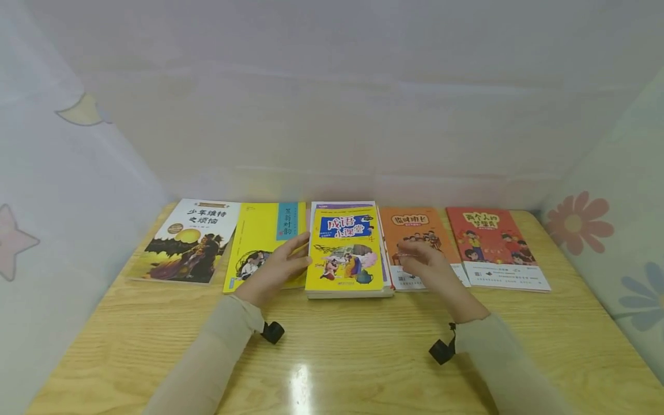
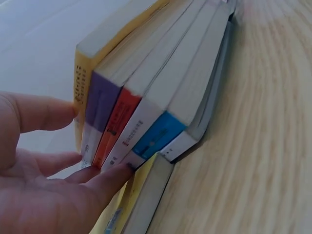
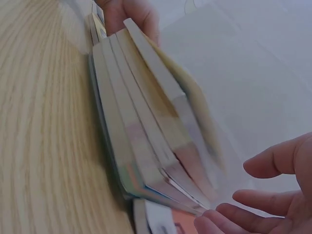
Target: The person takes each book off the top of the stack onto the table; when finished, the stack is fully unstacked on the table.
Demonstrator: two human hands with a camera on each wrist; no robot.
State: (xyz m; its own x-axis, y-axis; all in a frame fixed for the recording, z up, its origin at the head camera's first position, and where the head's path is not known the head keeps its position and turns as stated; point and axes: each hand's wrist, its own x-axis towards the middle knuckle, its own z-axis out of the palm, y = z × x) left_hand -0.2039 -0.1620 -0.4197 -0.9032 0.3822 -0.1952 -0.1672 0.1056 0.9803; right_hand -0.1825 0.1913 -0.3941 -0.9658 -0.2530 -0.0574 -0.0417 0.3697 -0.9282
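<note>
A stack of several books (image 1: 346, 253) lies at the middle of the table, topped by a yellow book with a blue title panel. My left hand (image 1: 280, 266) is at the stack's left side; in the left wrist view its fingertips (image 2: 117, 176) touch the spines, with nothing gripped. My right hand (image 1: 433, 271) hovers just right of the stack, above an orange book (image 1: 417, 230). In the right wrist view its fingers (image 3: 265, 201) are extended and loosely spread, holding nothing, near the stack's page edges (image 3: 146, 126).
Left of the stack lie a yellow book with a blue strip (image 1: 270, 222) and a white-and-black book (image 1: 189, 242). A red book (image 1: 490, 245) lies at the far right. Pale cloth walls (image 1: 353, 127) stand behind and beside the wooden table (image 1: 342, 351).
</note>
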